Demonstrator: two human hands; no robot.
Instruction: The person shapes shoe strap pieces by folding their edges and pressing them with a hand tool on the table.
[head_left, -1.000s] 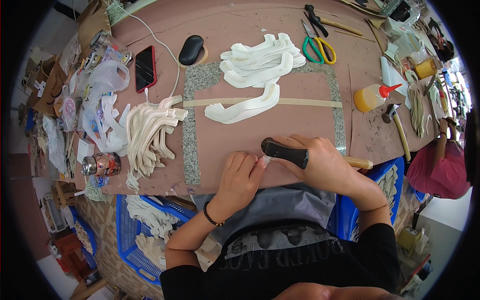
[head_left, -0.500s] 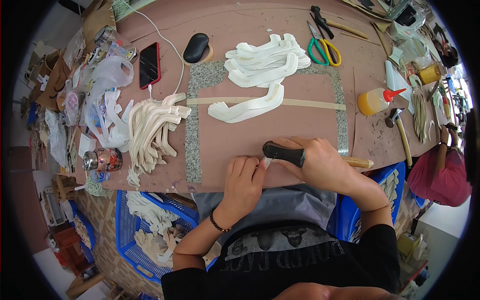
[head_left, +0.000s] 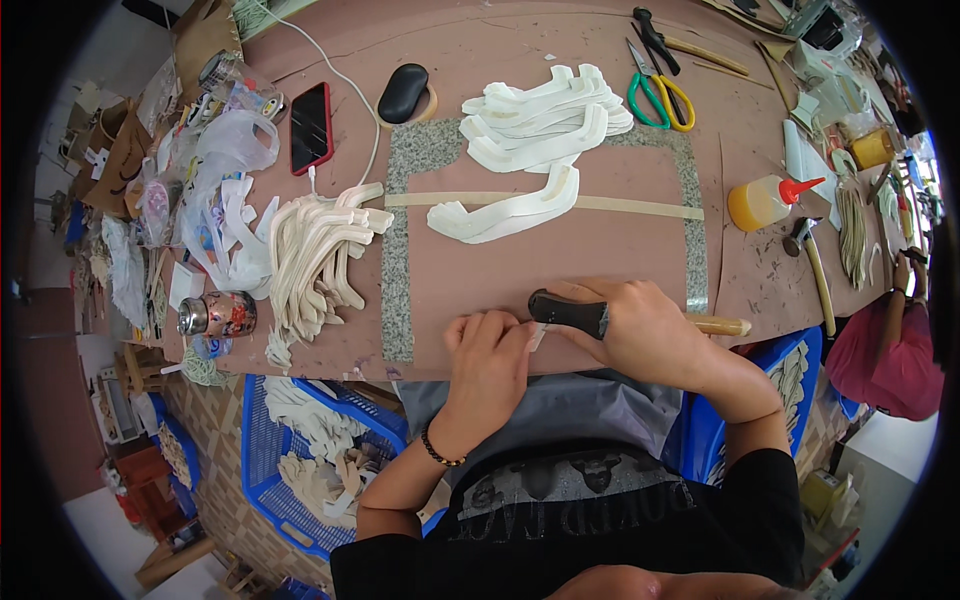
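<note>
The left hand [head_left: 490, 352] pinches a white strip [head_left: 538, 339] beside the black-headed hammer [head_left: 570, 312] clasped in the right hand [head_left: 645, 325] — brown worktable [head_left: 760, 130] beneath, blue basket [head_left: 261, 450] and tiled floor [head_left: 213, 405] below.

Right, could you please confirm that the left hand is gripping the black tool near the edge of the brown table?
Not quite: the right hand, not the left, grips the black tool near the edge of the brown table, as the head view shows.

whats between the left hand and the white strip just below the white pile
Only bare brown tabletop separates the left hand from that white strip, as the head view shows.
</note>
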